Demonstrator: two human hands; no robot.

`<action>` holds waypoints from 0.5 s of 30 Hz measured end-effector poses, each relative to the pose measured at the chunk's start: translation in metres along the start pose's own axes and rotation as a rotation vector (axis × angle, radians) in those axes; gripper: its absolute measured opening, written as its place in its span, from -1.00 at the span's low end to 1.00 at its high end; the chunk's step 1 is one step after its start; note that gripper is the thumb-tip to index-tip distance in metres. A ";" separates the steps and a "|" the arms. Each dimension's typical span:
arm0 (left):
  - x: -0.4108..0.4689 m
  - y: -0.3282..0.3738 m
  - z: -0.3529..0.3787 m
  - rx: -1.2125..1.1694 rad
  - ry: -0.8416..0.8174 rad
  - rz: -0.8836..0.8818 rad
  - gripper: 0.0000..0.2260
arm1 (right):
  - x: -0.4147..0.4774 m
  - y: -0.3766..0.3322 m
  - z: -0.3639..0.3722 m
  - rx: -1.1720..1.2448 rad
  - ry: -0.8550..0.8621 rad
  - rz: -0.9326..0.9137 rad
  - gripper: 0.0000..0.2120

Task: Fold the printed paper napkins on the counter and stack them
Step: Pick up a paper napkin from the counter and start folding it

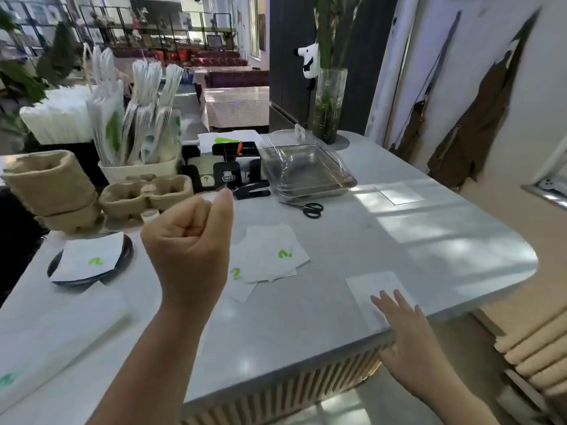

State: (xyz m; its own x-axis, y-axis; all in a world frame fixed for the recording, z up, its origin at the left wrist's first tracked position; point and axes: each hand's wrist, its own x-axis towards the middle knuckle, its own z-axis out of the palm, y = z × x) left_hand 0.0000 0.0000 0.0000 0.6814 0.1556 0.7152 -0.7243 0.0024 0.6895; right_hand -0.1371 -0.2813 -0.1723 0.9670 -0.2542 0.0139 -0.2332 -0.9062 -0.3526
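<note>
Head view: left hand [190,250] clenched empty; right hand [408,335] fingers [387,302] flat on napkin [376,291]

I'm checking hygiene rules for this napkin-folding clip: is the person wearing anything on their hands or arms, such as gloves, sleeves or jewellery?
Nothing is visible. The left hand and right hand are both bare, with no gloves. Both forearms are uncovered as far as the frame shows, so no sleeve reaches them. No watch, bracelet or ring can be seen, though the picture is slightly blurred, so a thin ring could be missed.
</note>
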 end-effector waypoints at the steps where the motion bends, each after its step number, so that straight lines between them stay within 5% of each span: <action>1: -0.001 -0.003 0.008 0.077 0.008 0.019 -0.42 | 0.007 0.007 0.001 -0.033 0.009 -0.005 -0.14; 8: 0.006 -0.033 0.062 0.176 0.041 0.008 -0.47 | 0.039 0.041 0.004 -0.050 -0.080 -0.177 -0.16; 11: 0.004 -0.046 0.077 0.207 0.076 -0.030 -0.52 | 0.046 0.055 -0.003 0.018 -0.031 -0.327 -0.66; 13: 0.000 -0.052 0.086 0.237 0.066 -0.060 -0.51 | 0.050 0.065 -0.008 -0.052 0.018 -0.447 -0.54; 15: -0.006 -0.056 0.090 0.222 0.045 -0.097 -0.52 | 0.061 0.062 -0.026 -0.043 -0.038 -0.511 -0.63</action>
State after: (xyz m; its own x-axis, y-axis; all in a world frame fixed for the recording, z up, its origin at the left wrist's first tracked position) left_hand 0.0466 -0.0904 -0.0325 0.7380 0.2089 0.6417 -0.6109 -0.1971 0.7668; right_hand -0.0955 -0.3621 -0.1691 0.9613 0.2367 0.1407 0.2674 -0.9247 -0.2711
